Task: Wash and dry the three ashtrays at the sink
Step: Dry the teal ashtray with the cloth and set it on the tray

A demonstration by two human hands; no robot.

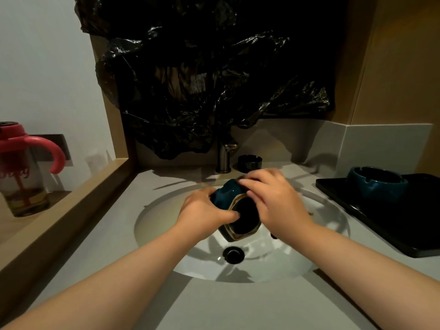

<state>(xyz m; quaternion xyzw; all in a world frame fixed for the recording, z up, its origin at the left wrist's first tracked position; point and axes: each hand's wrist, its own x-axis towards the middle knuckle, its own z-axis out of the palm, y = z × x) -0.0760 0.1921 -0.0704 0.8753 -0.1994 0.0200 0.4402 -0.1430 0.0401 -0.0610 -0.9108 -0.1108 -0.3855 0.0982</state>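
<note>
- Step in hand: washing. The teal ashtray point(242, 217) is held up on edge over the sink point(152, 217), above the drain point(233, 254) and clear of the basin wall. Its dark round face is turned toward the camera; I cannot tell whether that is the bowl or the base.
- Left hand point(204, 208): fingers curled round the ashtray's left side, thumb pressed across the dark face.
- Right hand point(273, 198): fingers curled over the upper right edge, gripping it.
- No running water can be made out at the faucet point(223, 156).
- Other pieces: a black ashtray point(250, 163) stands just beside the faucet; a blue ashtray point(376, 184) sits on the black tray point(381, 229) at the right.
- Next move, as judged: rub and turn the piece with a firm hold, since wet glaze is likely to slip.
- Room: the basin below is open. The faucet and black ashtray stand close behind the hands, and the tray's edge lies near the basin rim at the right.
</note>
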